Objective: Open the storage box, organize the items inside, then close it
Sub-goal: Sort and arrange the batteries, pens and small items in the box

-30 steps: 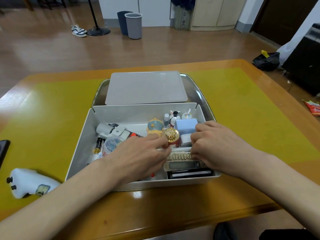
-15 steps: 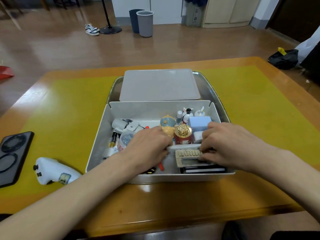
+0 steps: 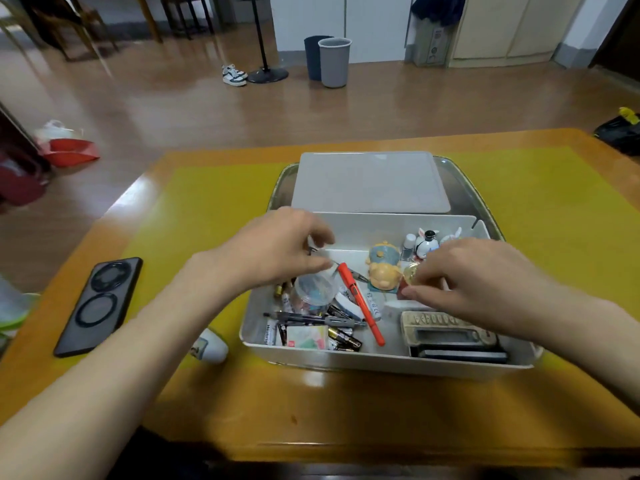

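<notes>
Two hands reach into the open box (image 3: pixel 384 361) on the surface: the left hand (image 3: pixel 273 251) hovers with loosely curled fingers holding nothing, the right hand (image 3: pixel 474 278) pinches a gold-capped jar (image 3: pixel 410 276). The lid (image 3: pixel 370 181) lies just behind the box.

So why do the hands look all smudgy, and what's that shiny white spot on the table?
Head view: the left hand and right hand are smeared by motion blur, while the storage box stays fairly sharp. The white spot is glare from a light on the glossy table edge. The wide lens bends the table's edges.
</notes>
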